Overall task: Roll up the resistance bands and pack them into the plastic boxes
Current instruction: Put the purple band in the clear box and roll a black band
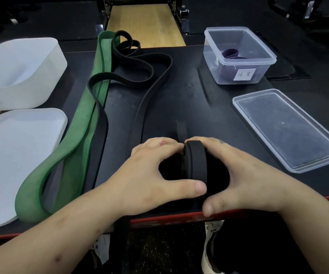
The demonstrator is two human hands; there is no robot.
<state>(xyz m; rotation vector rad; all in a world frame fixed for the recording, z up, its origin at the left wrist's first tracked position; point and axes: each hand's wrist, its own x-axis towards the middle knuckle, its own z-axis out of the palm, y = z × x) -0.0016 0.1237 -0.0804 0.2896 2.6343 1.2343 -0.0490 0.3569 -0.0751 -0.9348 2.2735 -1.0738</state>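
A black resistance band roll (196, 161) stands on edge near the table's front edge. My left hand (155, 178) grips its left side and my right hand (238, 175) grips its right side, thumbs toward me. The band's loose black tail (151, 89) runs away across the table. A wide green band (76, 123) lies stretched out at the left, with another black band (98, 107) lying over it. At the back right stands a clear plastic box (238, 56) with a rolled purple band (230, 53) inside. Its clear lid (290, 129) lies in front of it.
A frosted white box (19, 72) stands at the far left with its lid (17, 159) lying nearer me. The black table (179, 99) has a red front edge (159, 219). Shoes (209, 246) show on the floor below. A wooden platform (146, 22) and dark gym frames lie beyond the table.
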